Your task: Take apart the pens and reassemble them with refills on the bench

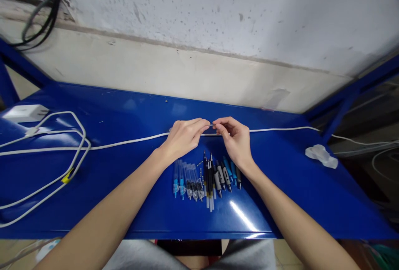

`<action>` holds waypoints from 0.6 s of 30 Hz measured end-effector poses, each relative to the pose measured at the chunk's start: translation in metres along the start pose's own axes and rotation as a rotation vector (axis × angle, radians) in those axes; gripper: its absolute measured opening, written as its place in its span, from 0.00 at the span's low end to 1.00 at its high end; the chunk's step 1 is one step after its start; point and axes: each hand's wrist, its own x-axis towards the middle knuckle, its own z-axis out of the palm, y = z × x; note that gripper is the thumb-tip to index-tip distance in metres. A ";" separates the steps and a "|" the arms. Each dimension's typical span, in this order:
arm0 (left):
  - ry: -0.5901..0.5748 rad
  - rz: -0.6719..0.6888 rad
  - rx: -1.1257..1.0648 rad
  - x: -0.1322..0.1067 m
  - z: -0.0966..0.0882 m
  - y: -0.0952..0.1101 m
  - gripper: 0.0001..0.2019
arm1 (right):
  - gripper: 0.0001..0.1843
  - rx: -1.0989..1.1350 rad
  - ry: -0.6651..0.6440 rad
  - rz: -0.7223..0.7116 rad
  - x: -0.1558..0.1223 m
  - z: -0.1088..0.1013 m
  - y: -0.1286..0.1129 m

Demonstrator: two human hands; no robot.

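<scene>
My left hand and my right hand meet fingertip to fingertip above the middle of a blue metal table. Both pinch a small thin part, too small to name, just above the white cable that runs across the table. Close in front of my hands lies a row of pen parts: clear barrels with blue ends on the left, black and white refills in the middle, grey and blue tips on the right.
White cables loop at the left, with a yellow tie and a white adapter at the far left. A clear plastic piece lies at the right. A stained wall stands right behind the table.
</scene>
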 end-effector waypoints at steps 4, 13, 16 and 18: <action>-0.004 -0.007 0.007 0.000 0.001 -0.001 0.11 | 0.05 -0.019 -0.009 -0.012 0.001 -0.002 -0.003; -0.051 -0.010 0.016 -0.001 0.000 -0.001 0.12 | 0.05 -0.050 -0.077 0.005 -0.003 0.002 -0.005; -0.053 -0.006 0.008 0.000 0.001 -0.002 0.11 | 0.05 0.014 -0.074 0.050 -0.003 0.002 -0.004; -0.052 -0.002 0.000 -0.001 0.001 -0.002 0.11 | 0.06 0.035 -0.090 0.067 -0.003 0.002 -0.003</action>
